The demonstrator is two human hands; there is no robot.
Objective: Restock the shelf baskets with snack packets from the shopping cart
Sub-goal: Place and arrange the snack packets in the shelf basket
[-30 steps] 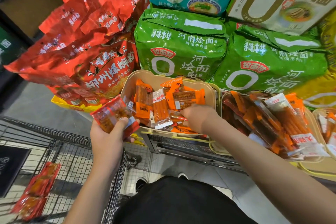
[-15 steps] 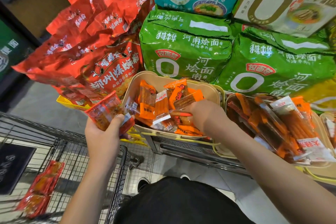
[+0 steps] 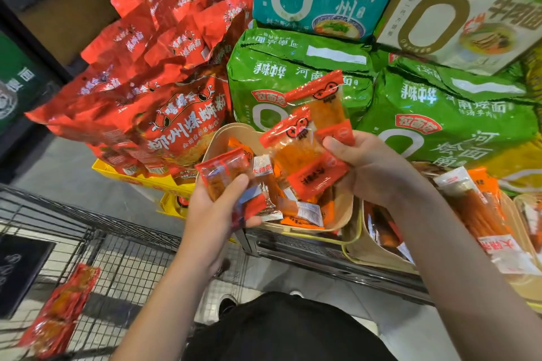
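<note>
above the basket [image 3: 346,211], the right hand [image 3: 372,167] had come up pinching two red packets [image 3: 305,149]; they seemed wrong there. at 9 o'clock, left hand [image 3: 211,214] gripped another packet [image 3: 225,173].

- left hand [image 3: 211,220]: bare, no glove, ring or watch
- right hand [image 3: 372,173]: bare too, nothing on the wrist
- left forearm [image 3: 164,302]: bare up to the frame's bottom edge, no sleeve showing
- right forearm [image 3: 457,267]: bare, no sleeve or band showing
- black top [image 3: 281,331]: plain dark fabric at bottom centre, no print or logo visible
- shoes [image 3: 227,303]: dark toe just above the top, a white one beside it, detail too small to tell
</note>
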